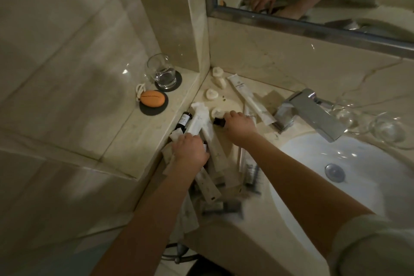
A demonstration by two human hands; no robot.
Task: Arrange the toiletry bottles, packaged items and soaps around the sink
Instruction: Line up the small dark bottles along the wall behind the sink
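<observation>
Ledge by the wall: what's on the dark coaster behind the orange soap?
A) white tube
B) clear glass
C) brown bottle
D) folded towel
B: a clear glass stands on that coaster on the ledge, just behind the orange soap.

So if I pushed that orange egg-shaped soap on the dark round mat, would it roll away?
Probably: the orange oval soap is rounded all over, so a push would likely rock or roll it off its dark round coaster. Its smooth surface looks slippery to grip. The pale cord looped beside it might drag and slow it.
</observation>
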